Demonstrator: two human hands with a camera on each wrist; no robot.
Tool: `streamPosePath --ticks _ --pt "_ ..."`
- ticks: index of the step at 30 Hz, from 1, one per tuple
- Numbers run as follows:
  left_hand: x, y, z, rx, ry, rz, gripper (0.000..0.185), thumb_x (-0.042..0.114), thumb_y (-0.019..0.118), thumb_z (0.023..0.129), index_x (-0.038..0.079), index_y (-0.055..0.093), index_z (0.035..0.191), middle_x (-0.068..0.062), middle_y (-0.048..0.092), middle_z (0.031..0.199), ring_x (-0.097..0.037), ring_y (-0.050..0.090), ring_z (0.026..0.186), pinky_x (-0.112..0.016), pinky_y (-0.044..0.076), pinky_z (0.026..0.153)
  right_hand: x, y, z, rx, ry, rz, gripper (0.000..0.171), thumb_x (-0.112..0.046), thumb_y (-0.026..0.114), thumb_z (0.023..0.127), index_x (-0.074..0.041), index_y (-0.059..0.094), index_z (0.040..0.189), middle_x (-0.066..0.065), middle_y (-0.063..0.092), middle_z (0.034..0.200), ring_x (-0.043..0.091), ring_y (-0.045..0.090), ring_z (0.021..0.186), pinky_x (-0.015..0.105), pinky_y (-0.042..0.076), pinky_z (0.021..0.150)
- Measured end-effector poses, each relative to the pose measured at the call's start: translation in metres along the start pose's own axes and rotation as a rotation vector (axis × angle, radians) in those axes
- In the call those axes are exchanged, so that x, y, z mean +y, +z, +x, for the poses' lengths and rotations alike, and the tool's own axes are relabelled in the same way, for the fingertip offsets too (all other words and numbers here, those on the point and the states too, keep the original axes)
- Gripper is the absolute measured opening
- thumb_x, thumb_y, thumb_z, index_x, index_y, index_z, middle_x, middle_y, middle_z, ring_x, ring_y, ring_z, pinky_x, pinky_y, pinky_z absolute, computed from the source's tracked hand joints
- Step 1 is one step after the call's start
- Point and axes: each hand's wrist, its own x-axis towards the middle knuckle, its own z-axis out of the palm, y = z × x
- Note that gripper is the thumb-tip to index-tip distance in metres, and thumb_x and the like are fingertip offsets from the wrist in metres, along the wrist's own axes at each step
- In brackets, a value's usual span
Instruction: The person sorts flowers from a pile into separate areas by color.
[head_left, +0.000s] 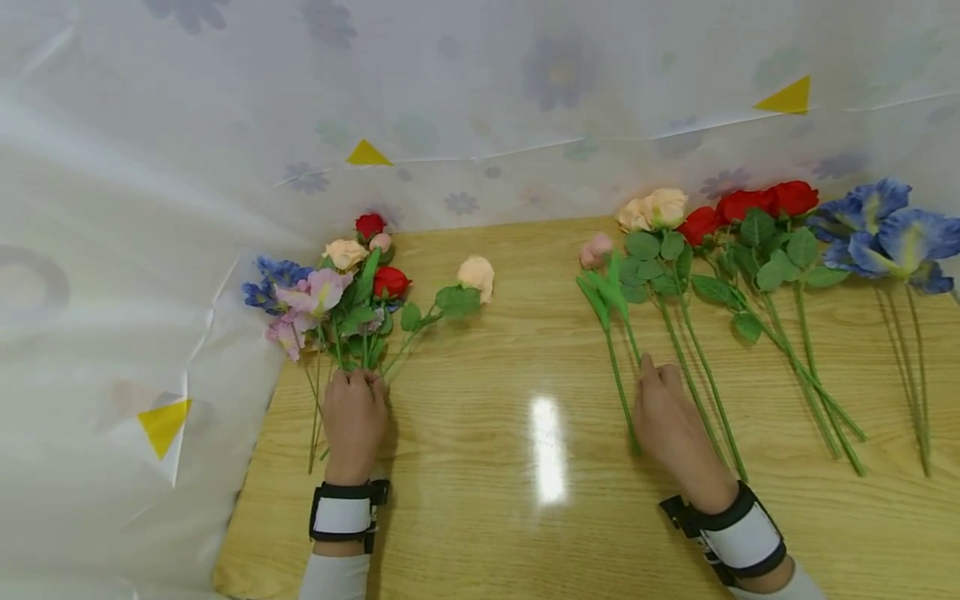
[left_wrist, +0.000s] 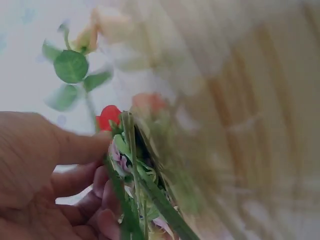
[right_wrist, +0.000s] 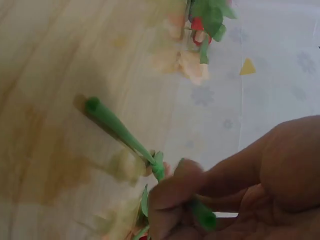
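- The mixed bouquet (head_left: 341, 292) lies at the left edge of the tabletop (head_left: 525, 500), its stems gathered so the blooms fan away from the person.
- The left hand (head_left: 354, 421) curls round those stems, keeping them bunched.
- The right hand (head_left: 667, 421) pinches the stem of the pink rose (head_left: 597, 248), fingers closed on it.
- Peach roses (head_left: 652, 208), red roses (head_left: 757, 204) and blue irises (head_left: 885, 229) lie sorted by colour, just beside one another.

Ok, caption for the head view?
Left hand grips a mixed bouquet; right hand pinches a pink flower stem.
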Motion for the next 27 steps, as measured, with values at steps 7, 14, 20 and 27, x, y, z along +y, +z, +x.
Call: streamPosePath --ticks 7,14,20,27 --pt "0.007 -0.005 0.003 0.062 -0.093 -0.185 0.013 0.005 0.054 0.099 -0.008 0.057 0.101 -0.021 0.057 0.085 -0.038 0.055 0.073 -0.047 0.046 0.065 0.005 0.010 0.000 0.042 -0.082 -0.096 0.046 0.012 0.049 0.090 0.022 0.040 0.134 0.035 0.050 0.104 0.032 0.052 0.072 0.039 0.044 0.057" --pt "0.015 -0.010 0.005 0.134 -0.224 -0.519 0.026 0.019 0.042 0.105 -0.003 0.051 0.115 -0.017 0.056 0.087 -0.024 0.051 0.071 -0.032 0.038 0.063 0.009 0.014 0.002 0.005 -0.089 -0.105 0.045 0.009 0.059 0.087 0.018 0.049 0.129 0.031 0.053 0.106 0.041 0.055 0.086 0.048 0.045 0.070" --pt "0.026 -0.018 0.009 0.288 -0.105 -0.576 0.030 0.011 0.044 0.104 -0.009 0.058 0.123 -0.020 0.056 0.090 -0.026 0.054 0.073 -0.026 0.040 0.066 0.009 0.016 0.005 -0.017 -0.095 -0.078 0.047 0.005 0.063 0.088 0.017 0.049 0.130 0.028 0.053 0.107 0.042 0.054 0.091 0.050 0.045 0.074" --pt "0.045 -0.050 0.009 0.344 -0.105 -0.709 0.029 0.009 0.040 0.105 -0.011 0.054 0.122 -0.018 0.059 0.105 -0.024 0.055 0.078 -0.021 0.043 0.069 0.007 0.019 0.001 0.099 -0.132 -0.015 0.049 -0.006 0.066 0.090 0.012 0.050 0.133 0.027 0.054 0.105 0.035 0.053 0.084 0.042 0.042 0.066"
